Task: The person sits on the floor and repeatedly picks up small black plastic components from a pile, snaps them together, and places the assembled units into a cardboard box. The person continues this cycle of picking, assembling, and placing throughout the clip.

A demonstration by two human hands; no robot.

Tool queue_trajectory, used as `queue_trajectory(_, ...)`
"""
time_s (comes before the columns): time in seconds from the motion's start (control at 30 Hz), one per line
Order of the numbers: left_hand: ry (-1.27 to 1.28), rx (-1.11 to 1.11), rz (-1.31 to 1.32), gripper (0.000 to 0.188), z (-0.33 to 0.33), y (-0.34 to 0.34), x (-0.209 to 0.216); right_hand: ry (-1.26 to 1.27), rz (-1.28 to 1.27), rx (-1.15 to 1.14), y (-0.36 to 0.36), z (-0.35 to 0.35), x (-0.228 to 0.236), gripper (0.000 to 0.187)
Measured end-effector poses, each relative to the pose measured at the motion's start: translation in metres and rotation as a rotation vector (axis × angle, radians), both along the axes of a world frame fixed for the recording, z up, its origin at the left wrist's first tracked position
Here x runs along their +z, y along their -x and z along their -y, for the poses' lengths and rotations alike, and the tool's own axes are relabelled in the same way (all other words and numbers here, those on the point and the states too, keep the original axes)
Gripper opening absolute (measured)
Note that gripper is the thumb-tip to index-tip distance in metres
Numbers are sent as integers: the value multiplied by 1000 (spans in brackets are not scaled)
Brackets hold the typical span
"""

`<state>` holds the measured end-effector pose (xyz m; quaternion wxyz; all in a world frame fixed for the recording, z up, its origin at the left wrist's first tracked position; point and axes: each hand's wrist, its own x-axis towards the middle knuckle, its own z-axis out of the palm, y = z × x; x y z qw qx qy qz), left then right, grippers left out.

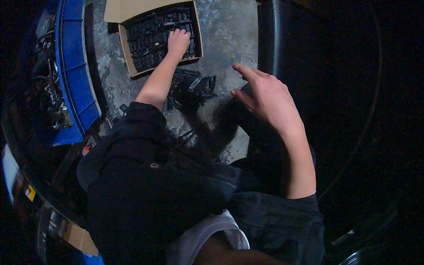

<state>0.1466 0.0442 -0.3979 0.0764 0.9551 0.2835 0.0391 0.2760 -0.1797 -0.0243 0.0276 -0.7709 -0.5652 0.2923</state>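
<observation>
Nearest, the right hand [269,97] hangs above the floor [225,31], its thumb parted from its forefinger and nothing visible between them. Ahead and to the left of those fingers lies a loose heap of black parts [203,92], some with paler strips. They look like small, hard plastic pieces, probably light and stiff, perhaps a little slick. Being tangled at odd angles, they would be easiest to lift one by one, pinched across a narrow side.

Farther off, the fingers of the left hand [179,43] bend down onto black pieces [148,39] packed in rows inside an open cardboard box [125,51]; whether they grip one cannot be told. Packed this closely, a piece probably offers only its top edges to a fingertip hold, and thin ends could snap if prised sideways.

As for the surroundings, a blue bin [75,66] with jumbled metal bits [55,106] stands well to the left of the left fingers. The box's near wall lies just on the body side of them, so the wrist must clear it. Beyond the fingers, the raised flap [137,6] limits reach past the far rows.
</observation>
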Motion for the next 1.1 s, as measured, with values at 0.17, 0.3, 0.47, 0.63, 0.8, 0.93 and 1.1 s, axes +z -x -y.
queue_trajectory(0.17, 2, 70, 109, 28, 7, 10, 21, 53, 0, -9, 2, -5, 7, 48)
queue_trajectory(0.3, -4, 287, 298, 26, 32, 42, 43, 18, 11, 34, -1, -7, 1, 45)
queue_trajectory(0.47, 151, 399, 287, 8, 110, 90, 70, -13, 13, 67, -1, -6, -2, 42)
queue_trajectory(0.63, 301, 304, 106, 26, 182, 113, 40, -33, 11, 73, 1, -1, -9, 39)
queue_trajectory(0.8, 245, 236, -149, 37, 192, 102, 22, -135, 16, 91, 2, 8, -10, 39)
queue_trajectory(0.93, 231, 205, -321, 35, 179, 86, 21, -100, 35, 91, 4, 10, -7, 41)
queue_trajectory(1.1, 311, 201, -463, 33, 171, 77, 25, -84, 17, 85, 7, 4, 0, 41)
